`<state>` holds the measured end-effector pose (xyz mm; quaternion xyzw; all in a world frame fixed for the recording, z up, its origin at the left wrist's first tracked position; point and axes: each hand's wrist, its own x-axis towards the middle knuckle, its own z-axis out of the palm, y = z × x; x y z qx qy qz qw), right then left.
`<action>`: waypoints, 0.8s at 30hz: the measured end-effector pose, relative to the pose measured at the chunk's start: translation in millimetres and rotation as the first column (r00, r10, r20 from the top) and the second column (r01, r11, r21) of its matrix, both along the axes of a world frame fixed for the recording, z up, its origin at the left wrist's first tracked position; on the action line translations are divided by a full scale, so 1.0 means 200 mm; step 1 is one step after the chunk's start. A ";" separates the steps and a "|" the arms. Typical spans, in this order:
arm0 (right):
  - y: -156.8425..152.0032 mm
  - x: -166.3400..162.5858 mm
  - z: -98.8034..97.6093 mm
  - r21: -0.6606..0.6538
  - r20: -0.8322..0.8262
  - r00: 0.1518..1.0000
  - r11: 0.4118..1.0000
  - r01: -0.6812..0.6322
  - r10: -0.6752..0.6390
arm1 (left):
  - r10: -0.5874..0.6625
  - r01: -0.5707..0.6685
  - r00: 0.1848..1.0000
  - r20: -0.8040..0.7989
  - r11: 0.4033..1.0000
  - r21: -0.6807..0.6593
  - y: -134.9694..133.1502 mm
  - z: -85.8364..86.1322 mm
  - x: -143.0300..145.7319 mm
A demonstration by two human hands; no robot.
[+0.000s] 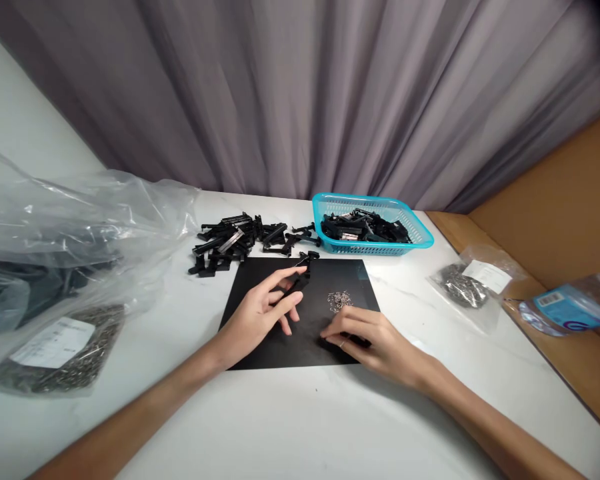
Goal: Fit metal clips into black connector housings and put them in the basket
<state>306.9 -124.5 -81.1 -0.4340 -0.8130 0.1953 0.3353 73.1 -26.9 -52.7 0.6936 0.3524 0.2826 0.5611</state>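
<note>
My left hand (263, 310) is closed on a black plastic part (296, 285), pinching it between thumb and fingers above a black mat (260, 350). My right hand (363, 333) rests low over the mat's right side with its fingertips pressed together. A dark shape shows under those fingers, but I cannot make out what they grip. Just beyond the right hand lies a small heap of shiny metal pieces (339, 300). Past the left hand's fingertips, another black plastic part (310, 255) lies at the mat's far edge.
Behind the mat are a pile of black plastic parts (225, 243) and a blue basket (370, 250) holding more. Clear plastic bags (80, 220) cover the left, one with metal pieces (100, 333). On the right are another bag (463, 287) and a plastic bottle (575, 307).
</note>
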 end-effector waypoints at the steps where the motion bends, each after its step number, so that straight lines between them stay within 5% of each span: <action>1: 0.00 0.02 0.00 0.012 0.056 0.998 0.999 -0.041 0.041 | -0.014 0.014 1.000 -0.010 1.000 -0.009 0.00 0.00 0.00; 5: -0.01 0.06 0.00 0.128 0.280 0.960 0.991 -0.031 -0.006 | -0.033 0.034 0.999 0.008 0.999 -0.016 -0.02 0.00 0.00; 15: -0.03 0.06 0.04 0.077 0.350 0.937 0.996 -0.038 0.008 | -0.143 0.142 0.990 -0.002 0.986 -0.081 -0.06 0.03 0.00; 20: -0.02 0.04 -0.02 0.099 0.222 0.974 0.995 0.032 -0.054 | -0.128 0.143 0.988 0.091 0.974 -0.175 -0.05 0.00 0.00; 24: 0.00 0.03 -0.04 0.236 0.070 0.978 0.956 0.176 -0.197 | -0.126 0.165 0.977 0.173 0.958 -0.236 -0.06 -0.01 0.01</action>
